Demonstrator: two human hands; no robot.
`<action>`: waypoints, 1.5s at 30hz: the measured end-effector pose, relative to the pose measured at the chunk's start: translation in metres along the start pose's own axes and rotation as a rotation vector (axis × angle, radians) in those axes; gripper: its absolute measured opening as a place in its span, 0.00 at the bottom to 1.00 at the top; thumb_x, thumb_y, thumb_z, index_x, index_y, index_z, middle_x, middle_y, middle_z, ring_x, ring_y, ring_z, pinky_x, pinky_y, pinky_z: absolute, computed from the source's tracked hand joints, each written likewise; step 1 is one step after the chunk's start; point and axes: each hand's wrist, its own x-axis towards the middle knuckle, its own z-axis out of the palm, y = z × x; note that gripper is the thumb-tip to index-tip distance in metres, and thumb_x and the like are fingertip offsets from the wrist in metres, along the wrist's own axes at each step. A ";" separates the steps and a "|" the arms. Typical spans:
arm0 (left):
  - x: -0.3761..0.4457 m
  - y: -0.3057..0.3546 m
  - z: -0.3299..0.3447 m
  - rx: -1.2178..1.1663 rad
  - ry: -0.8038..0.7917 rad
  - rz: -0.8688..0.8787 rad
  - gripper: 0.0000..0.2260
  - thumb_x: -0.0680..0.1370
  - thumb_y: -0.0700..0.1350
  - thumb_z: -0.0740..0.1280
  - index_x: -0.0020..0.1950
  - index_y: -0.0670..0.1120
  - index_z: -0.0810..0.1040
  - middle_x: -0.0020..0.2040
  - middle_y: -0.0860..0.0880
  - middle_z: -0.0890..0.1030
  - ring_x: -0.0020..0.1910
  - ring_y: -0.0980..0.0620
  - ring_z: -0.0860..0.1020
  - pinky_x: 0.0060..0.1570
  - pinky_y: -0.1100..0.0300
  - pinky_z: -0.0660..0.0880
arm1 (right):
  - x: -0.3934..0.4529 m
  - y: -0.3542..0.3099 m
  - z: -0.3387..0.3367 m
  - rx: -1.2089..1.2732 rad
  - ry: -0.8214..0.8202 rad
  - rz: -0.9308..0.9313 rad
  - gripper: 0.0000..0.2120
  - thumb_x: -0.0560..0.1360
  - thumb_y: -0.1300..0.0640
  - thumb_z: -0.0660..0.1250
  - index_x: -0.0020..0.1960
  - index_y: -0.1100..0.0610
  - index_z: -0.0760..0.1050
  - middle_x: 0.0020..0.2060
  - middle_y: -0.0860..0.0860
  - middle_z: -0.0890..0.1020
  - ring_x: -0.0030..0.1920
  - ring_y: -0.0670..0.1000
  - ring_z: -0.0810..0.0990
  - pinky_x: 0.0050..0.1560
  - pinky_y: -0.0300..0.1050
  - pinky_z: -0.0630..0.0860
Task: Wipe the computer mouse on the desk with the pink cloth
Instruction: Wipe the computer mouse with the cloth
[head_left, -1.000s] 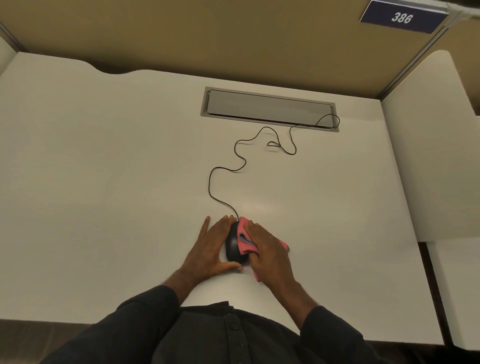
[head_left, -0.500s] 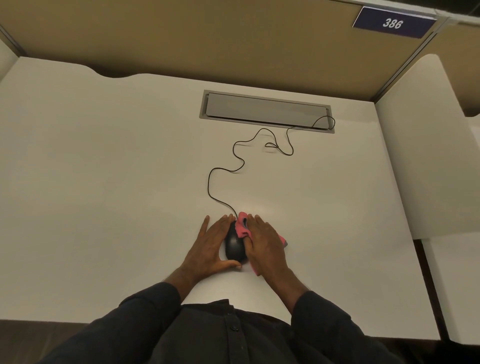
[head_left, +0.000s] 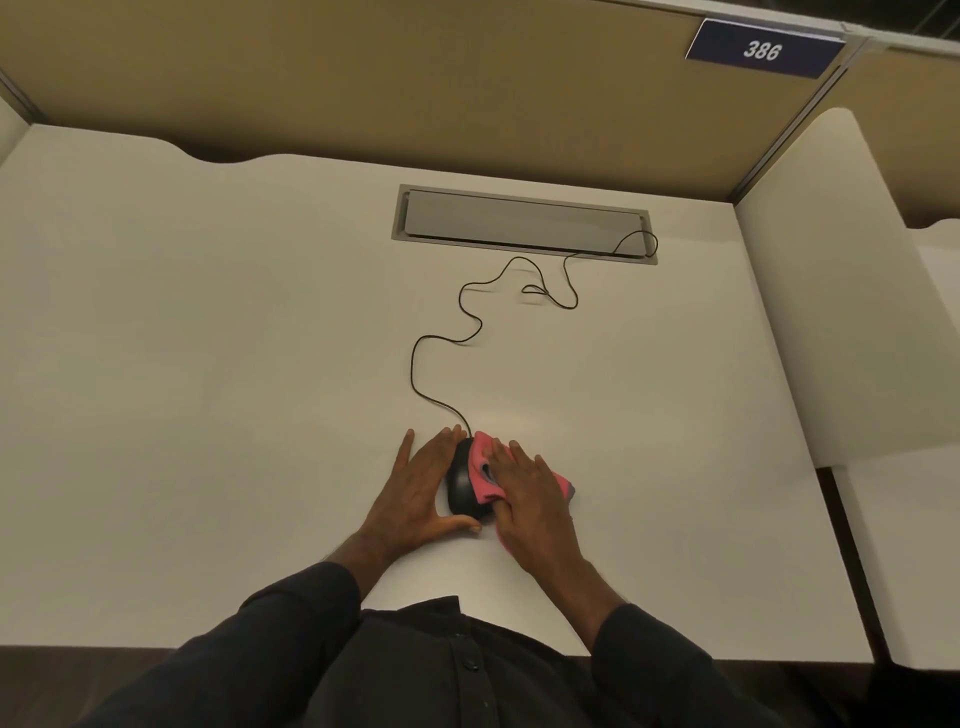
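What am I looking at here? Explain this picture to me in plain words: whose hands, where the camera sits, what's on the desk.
No machine here: a person wears a camera on the head, looking down at their own two hands. The white desk sits inside a tan cubicle wall with a sign reading 386. A black computer mouse lies near the front edge; its cable snakes back to a grey cable hatch. The left hand lies flat against the mouse's left side, steadying it. The right hand presses a pink cloth onto the mouse's right side. The dark sleeves and shirt at the bottom belong to the same person.
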 end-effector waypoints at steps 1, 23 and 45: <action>0.000 0.001 0.000 -0.004 0.005 0.002 0.51 0.70 0.75 0.63 0.81 0.48 0.45 0.80 0.48 0.55 0.79 0.52 0.52 0.76 0.38 0.47 | -0.006 -0.001 -0.001 0.013 -0.004 -0.013 0.28 0.79 0.57 0.64 0.77 0.53 0.61 0.74 0.52 0.66 0.75 0.52 0.62 0.75 0.46 0.47; -0.001 0.003 -0.005 0.016 -0.008 0.007 0.50 0.70 0.76 0.60 0.80 0.47 0.47 0.80 0.46 0.57 0.79 0.50 0.54 0.76 0.37 0.47 | -0.011 -0.006 0.002 -0.020 0.105 0.067 0.26 0.74 0.61 0.69 0.71 0.56 0.71 0.69 0.53 0.74 0.70 0.54 0.71 0.71 0.50 0.53; -0.002 0.005 -0.007 0.022 -0.017 0.018 0.50 0.70 0.75 0.62 0.79 0.45 0.49 0.80 0.46 0.56 0.79 0.49 0.53 0.76 0.38 0.46 | -0.001 0.002 0.002 0.119 -0.071 0.166 0.25 0.81 0.55 0.61 0.77 0.54 0.60 0.75 0.51 0.66 0.75 0.53 0.63 0.74 0.43 0.53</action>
